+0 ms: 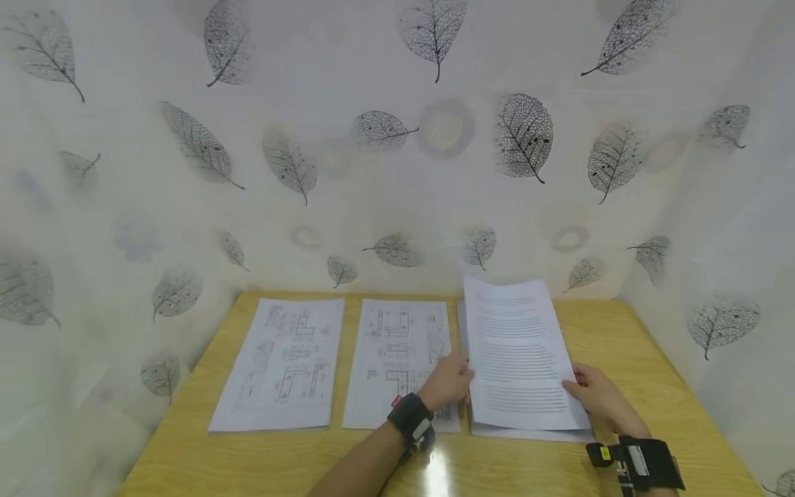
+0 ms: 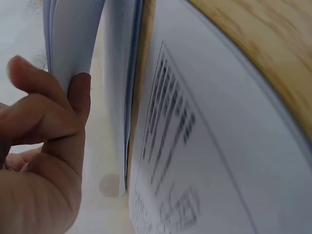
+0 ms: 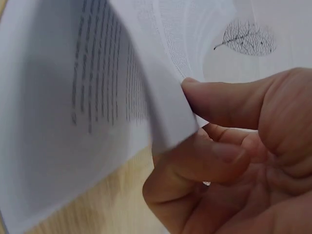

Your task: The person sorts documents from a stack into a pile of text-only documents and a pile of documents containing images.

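Both hands hold a sheaf of printed paper sheets (image 1: 518,352) by its long sides, raised over a paper stack (image 1: 534,434) on the right of the table. My left hand (image 1: 448,381) pinches the left edge; in the left wrist view its thumb and fingers (image 2: 80,97) grip several bent layers. On the other side my right hand (image 1: 599,397) pinches the right edge. The right wrist view shows the sheaf (image 3: 170,112) curving between thumb and curled index finger, with lines of text on the sheet (image 3: 63,97) beneath.
A middle stack of drawings (image 1: 397,345) lies partly under my left forearm. Farther left is another stack of drawings (image 1: 282,366). The wooden table (image 1: 186,449) meets a leaf-patterned curtain (image 1: 385,186) at the back and both sides.
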Action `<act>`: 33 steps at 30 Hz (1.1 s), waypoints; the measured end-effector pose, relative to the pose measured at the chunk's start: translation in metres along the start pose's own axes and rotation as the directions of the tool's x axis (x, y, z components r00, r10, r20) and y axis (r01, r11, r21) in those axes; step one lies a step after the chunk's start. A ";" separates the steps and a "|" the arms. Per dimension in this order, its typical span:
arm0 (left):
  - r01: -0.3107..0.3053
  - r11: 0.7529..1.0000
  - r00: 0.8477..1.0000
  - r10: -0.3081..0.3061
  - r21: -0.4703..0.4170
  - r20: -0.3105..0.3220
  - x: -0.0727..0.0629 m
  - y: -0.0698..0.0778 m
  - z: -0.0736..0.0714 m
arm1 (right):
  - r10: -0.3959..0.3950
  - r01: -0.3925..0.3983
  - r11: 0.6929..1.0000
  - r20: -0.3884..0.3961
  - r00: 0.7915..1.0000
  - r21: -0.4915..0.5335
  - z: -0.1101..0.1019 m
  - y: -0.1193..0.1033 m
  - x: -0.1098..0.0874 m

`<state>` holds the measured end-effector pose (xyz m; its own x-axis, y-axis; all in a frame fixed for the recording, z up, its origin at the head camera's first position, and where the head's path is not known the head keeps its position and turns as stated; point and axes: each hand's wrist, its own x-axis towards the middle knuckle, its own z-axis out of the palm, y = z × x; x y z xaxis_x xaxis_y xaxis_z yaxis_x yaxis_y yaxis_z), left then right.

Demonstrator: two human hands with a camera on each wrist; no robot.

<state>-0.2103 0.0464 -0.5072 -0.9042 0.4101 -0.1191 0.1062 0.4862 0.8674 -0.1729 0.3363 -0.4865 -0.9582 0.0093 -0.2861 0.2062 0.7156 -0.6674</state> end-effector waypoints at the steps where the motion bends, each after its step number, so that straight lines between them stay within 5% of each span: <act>1: 0.005 1.000 1.000 -0.005 0.003 -0.011 0.001 0.002 0.004 | 0.000 0.000 1.000 -0.003 1.000 -0.002 -0.001 0.002 0.000; 7: 0.072 0.997 0.997 -0.072 0.003 -0.024 0.003 0.004 0.019 | 0.032 -0.033 0.998 -0.015 0.999 -0.062 -0.003 0.010 0.003; 18: 0.188 0.962 0.982 -0.189 0.199 -0.012 0.007 0.006 0.021 | 0.066 -0.076 0.991 -0.085 0.994 -0.113 0.003 0.019 0.006; 33: 0.215 0.934 0.977 -0.207 0.285 -0.057 0.009 0.002 0.023 | 0.073 -0.091 0.978 -0.105 0.992 -0.186 0.010 0.013 0.001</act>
<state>-0.2083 0.0691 -0.5177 -0.9287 0.2559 -0.2686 0.0228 0.7621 0.6471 -0.1689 0.3385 -0.5028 -0.9561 0.1347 -0.2601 0.2526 0.8289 -0.4992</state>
